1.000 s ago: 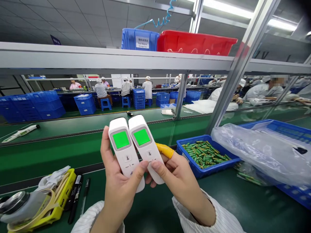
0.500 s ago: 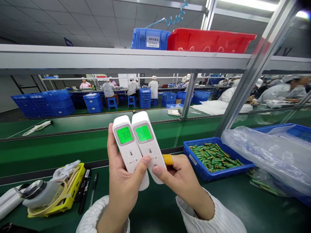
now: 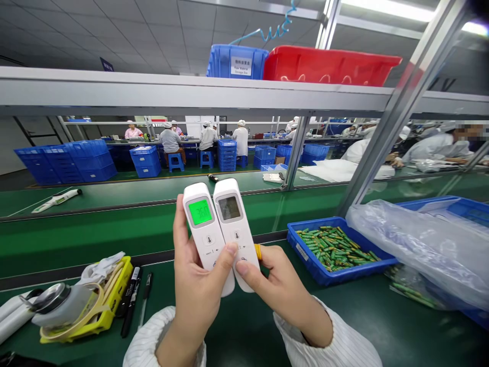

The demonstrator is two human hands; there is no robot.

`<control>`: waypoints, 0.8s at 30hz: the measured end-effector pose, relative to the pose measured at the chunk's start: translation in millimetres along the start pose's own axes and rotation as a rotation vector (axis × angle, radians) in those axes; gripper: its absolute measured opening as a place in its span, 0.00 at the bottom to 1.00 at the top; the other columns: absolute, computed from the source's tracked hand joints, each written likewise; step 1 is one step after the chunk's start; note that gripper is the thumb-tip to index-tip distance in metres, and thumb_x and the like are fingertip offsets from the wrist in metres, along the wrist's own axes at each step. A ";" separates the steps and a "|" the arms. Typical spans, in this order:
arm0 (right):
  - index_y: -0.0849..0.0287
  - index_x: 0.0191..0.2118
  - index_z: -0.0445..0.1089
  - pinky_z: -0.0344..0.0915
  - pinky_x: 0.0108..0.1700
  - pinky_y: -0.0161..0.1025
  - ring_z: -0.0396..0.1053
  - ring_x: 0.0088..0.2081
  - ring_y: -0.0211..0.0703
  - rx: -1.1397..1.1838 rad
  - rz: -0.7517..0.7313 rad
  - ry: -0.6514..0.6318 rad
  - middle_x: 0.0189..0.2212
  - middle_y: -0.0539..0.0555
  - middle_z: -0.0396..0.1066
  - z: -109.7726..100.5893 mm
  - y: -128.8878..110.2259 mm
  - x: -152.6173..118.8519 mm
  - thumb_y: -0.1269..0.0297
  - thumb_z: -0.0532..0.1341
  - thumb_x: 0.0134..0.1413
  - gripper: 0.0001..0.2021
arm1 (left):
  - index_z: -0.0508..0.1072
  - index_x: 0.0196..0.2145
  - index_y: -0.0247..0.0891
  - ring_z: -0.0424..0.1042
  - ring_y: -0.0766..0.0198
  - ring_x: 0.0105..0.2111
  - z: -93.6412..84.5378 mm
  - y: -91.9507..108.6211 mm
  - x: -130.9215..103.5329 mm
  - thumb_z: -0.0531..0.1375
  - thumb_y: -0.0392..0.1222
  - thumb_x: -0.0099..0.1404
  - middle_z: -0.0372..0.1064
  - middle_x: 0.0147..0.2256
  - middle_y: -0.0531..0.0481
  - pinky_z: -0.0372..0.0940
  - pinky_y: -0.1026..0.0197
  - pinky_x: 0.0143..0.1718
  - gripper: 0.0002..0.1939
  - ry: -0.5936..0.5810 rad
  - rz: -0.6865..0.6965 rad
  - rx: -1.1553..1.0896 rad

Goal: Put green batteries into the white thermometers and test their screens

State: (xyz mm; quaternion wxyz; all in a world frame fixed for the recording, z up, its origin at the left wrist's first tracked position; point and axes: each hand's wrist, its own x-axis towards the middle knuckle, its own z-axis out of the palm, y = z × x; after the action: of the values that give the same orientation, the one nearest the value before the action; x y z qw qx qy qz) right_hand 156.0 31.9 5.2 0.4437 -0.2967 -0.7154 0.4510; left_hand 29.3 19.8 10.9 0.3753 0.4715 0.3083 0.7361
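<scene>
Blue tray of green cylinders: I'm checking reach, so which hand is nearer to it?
Right. The right hand is just left of the blue tray, not touching it; the left hand is farther left, around the left-hand white device.

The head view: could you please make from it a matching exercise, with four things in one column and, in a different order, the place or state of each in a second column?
Column 1
1. Left thermometer
2. Right thermometer
3. Green batteries
4. Red bin

Column 2
A. In a blue tray
B. Has a screen lit green
C. On the raised shelf
D. Has a grey, unlit screen

Right pairs: 1-B; 2-D; 3-A; 4-C
</scene>
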 end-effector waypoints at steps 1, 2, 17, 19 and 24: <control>0.63 0.35 0.73 0.65 0.31 0.34 0.66 0.29 0.39 0.020 0.035 -0.025 0.26 0.51 0.70 -0.3 -0.9 0.0 0.58 0.61 0.57 0.12 | 0.44 0.65 0.53 0.76 0.57 0.43 0.8 -0.5 -0.1 0.66 0.38 0.58 0.67 0.55 0.45 0.74 0.61 0.37 0.46 -0.008 -0.009 -0.001; 0.62 0.38 0.74 0.66 0.33 0.34 0.68 0.31 0.40 0.059 0.068 -0.052 0.28 0.52 0.71 -0.5 -1.8 0.1 0.59 0.62 0.56 0.11 | 0.44 0.65 0.53 0.76 0.58 0.43 1.6 -0.9 -0.4 0.66 0.38 0.58 0.67 0.55 0.45 0.74 0.63 0.37 0.46 -0.015 -0.018 0.002; 0.62 0.41 0.75 0.68 0.36 0.36 0.71 0.34 0.43 0.165 0.263 -0.168 0.32 0.52 0.74 -6.1 -5.3 0.5 0.65 0.67 0.47 0.14 | 0.47 0.65 0.58 0.76 0.60 0.43 -0.4 -4.9 -3.6 0.66 0.37 0.58 0.67 0.56 0.49 0.74 0.66 0.36 0.45 -0.084 0.006 0.118; 0.63 0.41 0.75 0.68 0.37 0.38 0.71 0.35 0.45 0.163 0.263 -0.168 0.32 0.53 0.73 -5.6 -5.3 -0.1 0.65 0.67 0.47 0.14 | 0.47 0.65 0.58 0.76 0.60 0.42 -0.1 -4.8 -3.4 0.66 0.37 0.58 0.68 0.55 0.50 0.74 0.66 0.36 0.44 -0.085 0.005 0.120; 0.62 0.42 0.74 0.69 0.39 0.41 0.72 0.36 0.46 0.193 0.226 -0.166 0.33 0.54 0.73 -3.9 -3.7 0.3 0.63 0.67 0.48 0.14 | 0.47 0.65 0.58 0.77 0.60 0.41 -1.0 -4.7 -3.5 0.66 0.37 0.58 0.70 0.53 0.50 0.74 0.66 0.35 0.45 -0.089 0.006 0.107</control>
State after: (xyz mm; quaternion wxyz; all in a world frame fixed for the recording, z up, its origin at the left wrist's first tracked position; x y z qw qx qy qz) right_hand 159.3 32.1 9.4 0.3558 -0.2929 -0.6649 0.5878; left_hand 30.6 19.3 5.2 0.3608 0.5238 0.3287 0.6981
